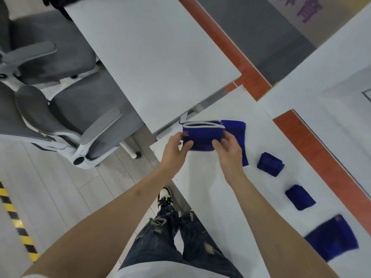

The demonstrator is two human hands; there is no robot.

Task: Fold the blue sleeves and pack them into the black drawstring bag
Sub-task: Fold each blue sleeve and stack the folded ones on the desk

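both the left hand (pixel 176 145) and right hand (pixel 228 146) pinch a blue sleeve (pixel 202 135) above the white table (pixel 220 197), likely squaring its fold, while 2 folded sleeves (pixel 270 164) wait nearby.

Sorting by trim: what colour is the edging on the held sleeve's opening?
White, on the blue sleeve; head view shows it.

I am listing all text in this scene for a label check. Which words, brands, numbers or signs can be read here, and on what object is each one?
None can be read with certainty.
Purple characters on the floor at top right: cut off by the frame edge, unreadable.
Small pink mark on the blue sleeve held by both hands: too small.
Pink mark on the flat sleeve: blurred.
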